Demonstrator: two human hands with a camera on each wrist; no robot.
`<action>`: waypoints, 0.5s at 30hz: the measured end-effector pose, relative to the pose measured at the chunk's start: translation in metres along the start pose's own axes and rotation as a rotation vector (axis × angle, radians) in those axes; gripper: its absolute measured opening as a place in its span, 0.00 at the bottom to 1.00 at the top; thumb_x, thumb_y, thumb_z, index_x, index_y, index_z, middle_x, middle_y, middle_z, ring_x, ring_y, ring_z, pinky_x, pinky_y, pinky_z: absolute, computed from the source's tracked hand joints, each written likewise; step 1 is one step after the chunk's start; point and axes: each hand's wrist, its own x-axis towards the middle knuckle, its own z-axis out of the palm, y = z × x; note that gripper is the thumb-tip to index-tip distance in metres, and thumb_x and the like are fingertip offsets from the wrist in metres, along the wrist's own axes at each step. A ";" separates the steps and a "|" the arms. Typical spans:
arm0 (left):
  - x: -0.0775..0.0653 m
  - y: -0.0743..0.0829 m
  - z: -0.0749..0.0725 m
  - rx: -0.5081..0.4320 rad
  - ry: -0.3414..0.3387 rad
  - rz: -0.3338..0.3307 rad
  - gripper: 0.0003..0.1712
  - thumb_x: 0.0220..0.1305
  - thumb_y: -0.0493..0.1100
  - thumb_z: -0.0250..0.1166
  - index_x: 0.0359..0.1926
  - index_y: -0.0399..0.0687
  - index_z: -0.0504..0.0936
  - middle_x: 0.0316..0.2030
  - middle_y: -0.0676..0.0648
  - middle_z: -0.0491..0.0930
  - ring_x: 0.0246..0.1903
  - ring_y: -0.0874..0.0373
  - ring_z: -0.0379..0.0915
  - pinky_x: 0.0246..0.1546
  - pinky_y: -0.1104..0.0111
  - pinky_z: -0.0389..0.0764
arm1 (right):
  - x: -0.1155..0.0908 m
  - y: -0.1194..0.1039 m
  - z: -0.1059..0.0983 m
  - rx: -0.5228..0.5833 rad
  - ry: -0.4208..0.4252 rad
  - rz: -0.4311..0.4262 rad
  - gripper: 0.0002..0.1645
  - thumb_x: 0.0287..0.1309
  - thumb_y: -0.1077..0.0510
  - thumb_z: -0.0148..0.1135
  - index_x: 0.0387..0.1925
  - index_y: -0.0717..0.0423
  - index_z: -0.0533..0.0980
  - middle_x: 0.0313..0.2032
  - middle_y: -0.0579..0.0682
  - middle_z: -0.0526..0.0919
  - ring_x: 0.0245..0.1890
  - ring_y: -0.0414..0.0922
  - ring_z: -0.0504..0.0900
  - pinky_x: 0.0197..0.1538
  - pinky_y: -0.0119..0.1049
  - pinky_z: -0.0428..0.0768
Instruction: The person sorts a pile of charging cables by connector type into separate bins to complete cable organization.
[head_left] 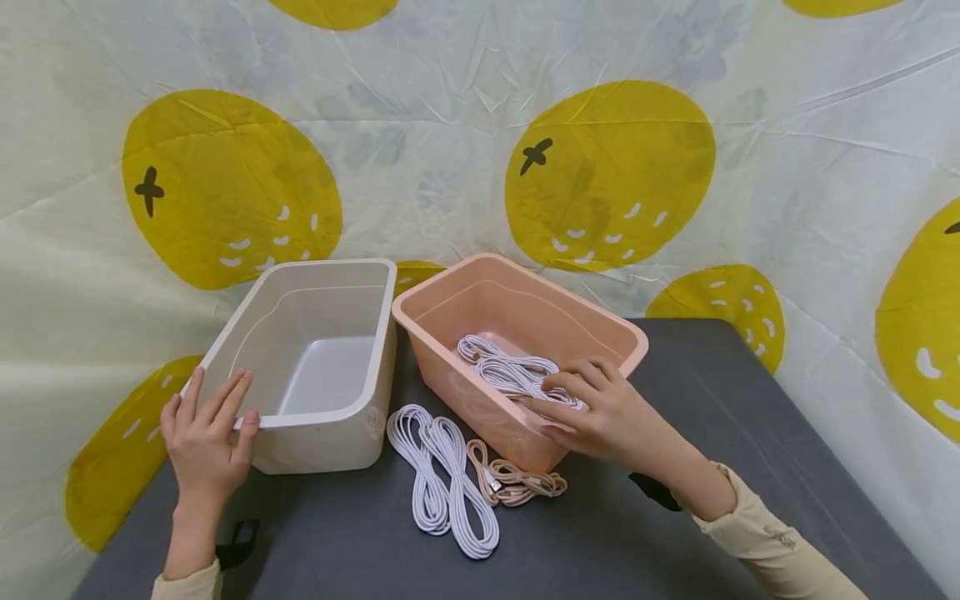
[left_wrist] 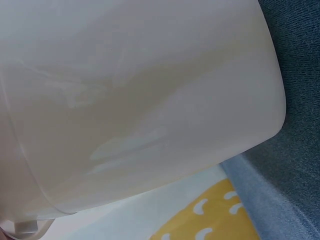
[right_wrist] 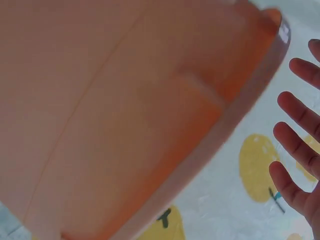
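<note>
My left hand (head_left: 206, 437) rests on the near left corner of a white plastic bin (head_left: 322, 446), fingers extended over its rim. That bin's smooth outer wall (left_wrist: 150, 100) fills most of the left wrist view. My right hand (head_left: 600, 412) is over the near right end of a peach plastic bin (head_left: 465, 400), fingers loosely bent above bundled white cables (head_left: 510, 371) inside. In the right wrist view the right hand's fingers (right_wrist: 297, 110) are spread beside the peach rim (right_wrist: 215, 135), with nothing held between them.
On the dark tabletop (head_left: 330, 533), in front of the bins, lie looped white cables (head_left: 431, 492) and coiled beige cables (head_left: 525, 483) with a USB plug. Both bins stand side by side. A fruit-printed curtain (head_left: 427, 150) hangs behind the table.
</note>
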 end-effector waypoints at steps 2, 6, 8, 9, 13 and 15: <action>0.000 0.000 0.000 0.002 0.001 0.002 0.32 0.60 0.63 0.43 0.50 0.48 0.78 0.44 0.38 0.80 0.59 0.40 0.61 0.59 0.47 0.52 | 0.002 -0.006 0.002 -0.011 -0.032 -0.017 0.20 0.63 0.47 0.41 0.43 0.46 0.78 0.37 0.49 0.78 0.38 0.48 0.73 0.42 0.44 0.68; 0.000 0.000 0.000 0.005 0.000 0.003 0.32 0.60 0.63 0.43 0.50 0.47 0.78 0.44 0.39 0.80 0.60 0.40 0.61 0.60 0.47 0.51 | 0.006 -0.017 0.006 -0.051 -0.101 -0.060 0.17 0.61 0.47 0.44 0.43 0.46 0.77 0.39 0.47 0.79 0.39 0.47 0.74 0.44 0.43 0.69; 0.000 0.000 0.000 0.003 -0.001 0.003 0.32 0.60 0.63 0.43 0.50 0.47 0.78 0.45 0.39 0.80 0.60 0.40 0.61 0.60 0.48 0.51 | 0.009 -0.022 0.008 -0.069 -0.126 -0.080 0.17 0.61 0.46 0.45 0.43 0.45 0.76 0.40 0.46 0.79 0.40 0.46 0.74 0.45 0.43 0.70; 0.000 0.000 0.000 0.002 -0.001 0.003 0.32 0.60 0.63 0.43 0.50 0.47 0.78 0.45 0.39 0.80 0.60 0.40 0.61 0.60 0.47 0.51 | 0.011 -0.025 0.009 -0.082 -0.138 -0.094 0.17 0.61 0.46 0.44 0.43 0.44 0.76 0.41 0.46 0.79 0.41 0.46 0.75 0.45 0.42 0.70; 0.000 0.000 0.000 -0.001 -0.002 0.003 0.32 0.60 0.63 0.43 0.50 0.47 0.78 0.44 0.39 0.80 0.60 0.40 0.61 0.60 0.47 0.51 | 0.015 -0.036 0.016 -0.093 -0.176 -0.149 0.17 0.61 0.46 0.43 0.46 0.42 0.75 0.42 0.44 0.79 0.42 0.44 0.75 0.46 0.41 0.71; 0.000 0.000 0.000 0.000 -0.002 0.001 0.32 0.60 0.63 0.43 0.50 0.47 0.78 0.44 0.38 0.80 0.59 0.40 0.61 0.60 0.47 0.51 | 0.018 -0.040 0.021 -0.088 -0.195 -0.178 0.17 0.61 0.46 0.44 0.46 0.41 0.74 0.42 0.44 0.79 0.42 0.43 0.75 0.47 0.41 0.71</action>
